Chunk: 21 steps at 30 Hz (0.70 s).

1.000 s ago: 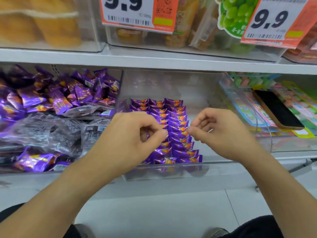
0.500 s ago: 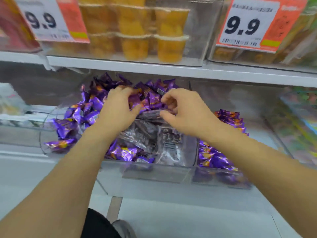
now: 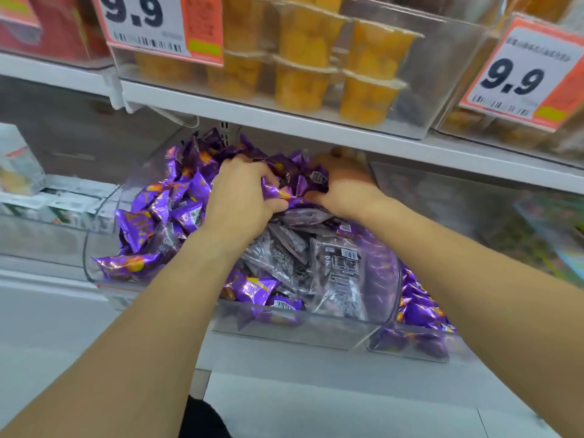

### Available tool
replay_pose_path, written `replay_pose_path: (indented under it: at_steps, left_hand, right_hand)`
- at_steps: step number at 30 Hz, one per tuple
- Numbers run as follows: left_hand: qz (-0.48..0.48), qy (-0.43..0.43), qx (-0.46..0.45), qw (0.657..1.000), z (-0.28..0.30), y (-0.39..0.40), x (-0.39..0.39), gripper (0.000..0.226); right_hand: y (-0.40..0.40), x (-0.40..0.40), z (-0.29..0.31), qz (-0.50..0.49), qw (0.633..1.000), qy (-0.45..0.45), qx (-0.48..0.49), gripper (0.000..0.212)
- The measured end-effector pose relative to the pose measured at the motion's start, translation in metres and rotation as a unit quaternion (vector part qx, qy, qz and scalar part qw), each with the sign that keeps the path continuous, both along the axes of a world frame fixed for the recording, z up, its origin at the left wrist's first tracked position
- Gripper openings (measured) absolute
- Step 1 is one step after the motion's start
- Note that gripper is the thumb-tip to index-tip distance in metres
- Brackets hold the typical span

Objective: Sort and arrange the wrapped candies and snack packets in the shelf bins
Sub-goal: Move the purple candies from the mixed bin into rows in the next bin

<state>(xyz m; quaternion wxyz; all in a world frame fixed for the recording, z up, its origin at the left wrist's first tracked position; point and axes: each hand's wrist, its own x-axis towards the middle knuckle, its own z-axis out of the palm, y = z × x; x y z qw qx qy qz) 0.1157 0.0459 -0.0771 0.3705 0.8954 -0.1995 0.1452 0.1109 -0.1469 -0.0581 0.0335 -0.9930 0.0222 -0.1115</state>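
Note:
A clear shelf bin (image 3: pixel 284 327) holds a loose heap of purple wrapped candies (image 3: pixel 164 213), with several lying label side up at its front. My left hand (image 3: pixel 243 197) is deep in the heap, its fingers curled round a bunch of purple candies. Close beside it my right hand (image 3: pixel 344 188) grips more of the same candies near the back of the bin. To the right, a second clear bin (image 3: pixel 410 352) holds purple candies (image 3: pixel 423 308) laid in neat rows, mostly hidden by my right forearm.
The white shelf above (image 3: pixel 284 118) carries clear boxes of orange fruit cups (image 3: pixel 300 67) and two orange 9.9 price tags (image 3: pixel 158 23). A bin of white packets (image 3: pixel 47 200) stands at the left, colourful packets (image 3: pixel 556 241) at the right.
My view has swung left from the neat bin to the loose heap. Both hands left the rows, reached into the heap and pushed deeper, now closing round bunches of candies.

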Motion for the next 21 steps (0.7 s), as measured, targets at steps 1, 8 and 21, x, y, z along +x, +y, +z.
replay_pose_path:
  at_steps: [1,8,21]
  left_hand:
    - [0.000,0.005,-0.025,1.000,0.002,0.003,-0.004,0.030]
    - [-0.048,0.173,-0.175,0.968,0.017,0.013,-0.034,0.034]
    - [-0.202,0.419,-0.310,0.830,0.033,-0.009,-0.075,0.021]
  right_hand:
    - [0.000,0.000,-0.001,0.007,1.000,0.000,0.003,0.046]
    - [0.011,-0.016,0.010,-0.011,0.983,-0.082,0.162,0.025]
    - [-0.006,-0.171,0.024,0.016,0.921,-0.137,0.363,0.024]
